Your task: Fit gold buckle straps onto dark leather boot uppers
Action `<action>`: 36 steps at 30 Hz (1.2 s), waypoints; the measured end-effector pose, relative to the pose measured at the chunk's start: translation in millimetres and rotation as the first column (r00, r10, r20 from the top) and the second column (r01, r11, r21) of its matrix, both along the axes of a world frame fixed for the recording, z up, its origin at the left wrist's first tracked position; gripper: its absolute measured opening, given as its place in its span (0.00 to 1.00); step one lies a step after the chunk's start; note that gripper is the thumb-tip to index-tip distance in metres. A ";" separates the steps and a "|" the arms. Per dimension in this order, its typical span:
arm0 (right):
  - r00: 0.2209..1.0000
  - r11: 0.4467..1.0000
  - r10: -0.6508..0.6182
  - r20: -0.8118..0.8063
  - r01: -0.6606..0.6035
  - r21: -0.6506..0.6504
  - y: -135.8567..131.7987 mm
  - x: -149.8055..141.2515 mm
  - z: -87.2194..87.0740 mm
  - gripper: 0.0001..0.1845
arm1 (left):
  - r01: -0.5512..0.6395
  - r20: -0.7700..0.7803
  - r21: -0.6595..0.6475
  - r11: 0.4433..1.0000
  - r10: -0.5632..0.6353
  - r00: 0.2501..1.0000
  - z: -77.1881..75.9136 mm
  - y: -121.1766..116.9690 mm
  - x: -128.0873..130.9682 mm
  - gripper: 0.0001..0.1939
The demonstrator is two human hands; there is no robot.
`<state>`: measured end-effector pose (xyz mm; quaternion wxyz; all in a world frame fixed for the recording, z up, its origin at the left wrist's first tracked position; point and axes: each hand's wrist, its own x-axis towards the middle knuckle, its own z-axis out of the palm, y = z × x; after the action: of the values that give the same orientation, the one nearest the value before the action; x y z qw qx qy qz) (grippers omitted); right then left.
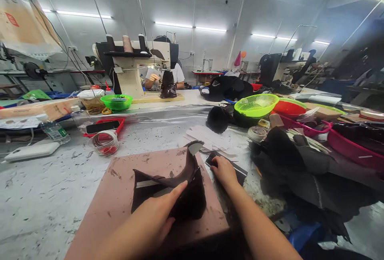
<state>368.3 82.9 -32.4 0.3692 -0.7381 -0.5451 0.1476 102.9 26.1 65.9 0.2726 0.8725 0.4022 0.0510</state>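
A dark brown leather shoe upper (177, 190) lies on a pinkish work board (120, 196) in front of me. My left hand (156, 218) grips its near edge, thumb stretched over the leather and fingers curled under. My right hand (223, 171) rests at the board's right edge, its fingers bent down on a flat dark piece (237, 170) lying there. A white lining tab (195, 147) sticks up at the top of the upper.
White paper pieces (207, 136) lie behind the board. A roll of tape (105, 143), a red tray holding a phone (103, 127), green baskets (256, 105) and heaps of dark material (300, 160) crowd the table. A person sews at a machine (135, 68) across the table.
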 end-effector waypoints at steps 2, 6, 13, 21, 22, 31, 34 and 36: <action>1.000 1.000 -0.017 -0.013 0.017 -0.007 -1.3 2.8 -0.4 0.04 | 0.061 0.028 -0.013 0.998 -0.061 0.998 3.3 3.4 -2.7 0.39; 0.996 0.999 -0.045 -0.076 0.046 0.018 -6.7 15.9 7.1 0.05 | 0.055 -0.007 -0.057 0.997 -0.055 0.998 9.3 6.9 -6.0 0.36; 0.922 0.903 0.294 -0.250 -0.183 0.388 -72.9 -23.4 63.2 0.07 | -0.219 0.125 0.117 0.969 0.204 0.971 27.2 -11.4 0.2 0.17; 0.743 0.641 0.669 0.018 -0.589 0.492 -129.3 -87.6 90.9 0.06 | -0.119 0.445 -0.412 0.904 0.314 0.839 26.5 -33.0 18.9 0.16; 0.781 0.618 0.612 0.124 -0.570 0.542 -129.6 -89.5 89.4 0.07 | -0.118 0.472 -0.486 0.866 0.373 0.799 21.5 -33.9 19.9 0.17; 0.819 0.628 0.340 0.463 -0.564 0.536 -133.2 -103.5 82.4 0.07 | -0.018 0.475 -0.842 0.539 0.757 0.448 -10.2 -46.2 26.2 0.27; 0.814 0.629 0.412 0.410 -0.579 0.518 -132.8 -102.1 78.5 0.07 | 0.034 0.474 -0.858 0.513 0.763 0.440 -16.3 -49.4 23.9 0.26; 0.800 0.612 0.469 0.374 -0.599 0.516 -133.8 -100.1 77.4 0.07 | 0.068 0.472 -0.867 0.494 0.768 0.432 -18.2 -51.2 23.1 0.26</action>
<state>268.2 -50.9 44.9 0.4687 -0.3909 -0.7921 -0.0085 126.1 -25.1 47.7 0.7600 0.3885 0.3950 0.3398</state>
